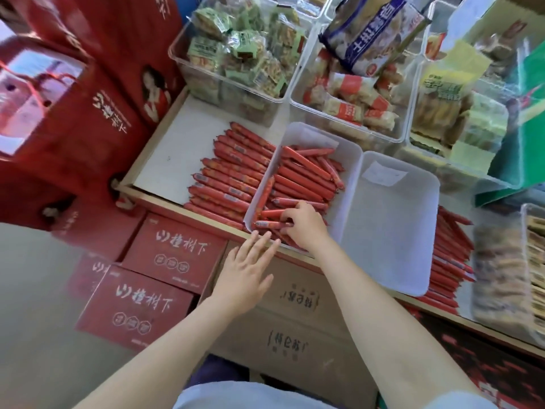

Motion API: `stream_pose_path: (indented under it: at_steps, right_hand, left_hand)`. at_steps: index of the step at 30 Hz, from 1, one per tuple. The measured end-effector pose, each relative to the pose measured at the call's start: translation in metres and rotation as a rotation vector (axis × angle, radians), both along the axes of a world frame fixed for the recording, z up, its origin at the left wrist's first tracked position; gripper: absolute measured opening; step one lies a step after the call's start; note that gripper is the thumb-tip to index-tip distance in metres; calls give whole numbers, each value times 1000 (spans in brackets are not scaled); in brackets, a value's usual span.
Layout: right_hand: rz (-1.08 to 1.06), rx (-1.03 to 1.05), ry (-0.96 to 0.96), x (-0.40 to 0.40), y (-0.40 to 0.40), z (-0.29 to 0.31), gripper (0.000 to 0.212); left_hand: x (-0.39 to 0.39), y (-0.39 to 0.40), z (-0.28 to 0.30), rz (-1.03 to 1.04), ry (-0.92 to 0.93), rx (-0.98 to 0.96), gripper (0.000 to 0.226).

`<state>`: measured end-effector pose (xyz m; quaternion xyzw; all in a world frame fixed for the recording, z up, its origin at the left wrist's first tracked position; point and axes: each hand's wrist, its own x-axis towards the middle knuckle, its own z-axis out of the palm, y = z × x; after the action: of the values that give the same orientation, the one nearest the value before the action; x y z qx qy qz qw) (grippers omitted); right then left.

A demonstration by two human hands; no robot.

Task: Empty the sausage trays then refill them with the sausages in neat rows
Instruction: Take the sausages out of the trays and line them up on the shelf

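A: Head view. Which tray are you in?

B: The white sausage tray at the shelf's front edge. It's partly filled with red sausages, jumbled, not in rows; some lie across the others.

A: Your hands?

B: Your right hand is inside that tray at its near end, fingers curled around a few sausages there. Your left hand is flat, fingers spread, holding nothing, fingertips at the tray's near rim.

A: Beside that tray?

B: Left of it, a pile of sausages lies straight on the white shelf liner, side by side. Right of it, touching, a second white tray with no sausages, just a paper slip. Right of that one, more sausages stacked on the shelf.

A: Behind it?

B: Three clear bins: green snack packets, red-and-white packets, yellow-green packs.

A: Below the shelf?

B: Red cartons, brown cartons.
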<state>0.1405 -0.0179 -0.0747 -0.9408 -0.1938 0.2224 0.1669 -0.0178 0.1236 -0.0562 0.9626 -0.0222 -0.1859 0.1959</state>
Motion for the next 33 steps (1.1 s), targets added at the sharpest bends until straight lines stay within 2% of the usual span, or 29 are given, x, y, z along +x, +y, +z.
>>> stream_pose_path:
  at_steps: [2, 4, 7, 8, 10, 12, 14, 18, 22, 25, 28, 31, 33]
  right_hand:
    - [-54, 50, 37, 3, -3, 4, 23]
    - [-228, 183, 69, 2, -6, 16, 21]
    - [-618, 622, 243, -12, -15, 46, 3]
    - [-711, 797, 340, -18, -19, 57, 6]
    - [-804, 1115, 567, -31, -28, 78, 12]
    - [-811, 1287, 709, -44, -39, 95, 21]
    - [-782, 1362, 759, -52, -53, 105, 26]
    - [-791, 1364, 720, -59, -86, 114, 27]
    - [-857, 1352, 686, -64, -131, 115, 31]
    - [-945, 1325, 602, -70, -171, 110, 29]
    - [-1020, 1195, 446, -73, -218, 101, 19]
    - [-985, 826, 165, -65, -275, 81, 24]
    - [-900, 549, 16, -54, -312, 70, 33]
  left_hand:
    - [-1, 1, 2, -19, 10, 17, 71]
    - [0, 3, 5, -43, 44, 22, 70]
    - [8, 2, 18, 33, 66, -90, 59]
    - [13, 0, 26, 124, 33, -180, 51]
    - [25, -6, 51, 483, -5, -503, 34]
    - [38, -17, 80, 830, 202, -950, 29]
    - [45, -32, 99, 859, 408, -1174, 33]
    - [47, -73, 106, 805, 453, -1301, 26]
    - [48, -126, 104, 833, 329, -1261, 23]
    - [49, -172, 94, 760, 193, -1108, 18]
    - [48, -213, 70, 530, 47, -792, 22]
    - [42, -241, 33, 121, -138, -315, 50]
    - [34, -250, 11, -88, -150, -66, 67]
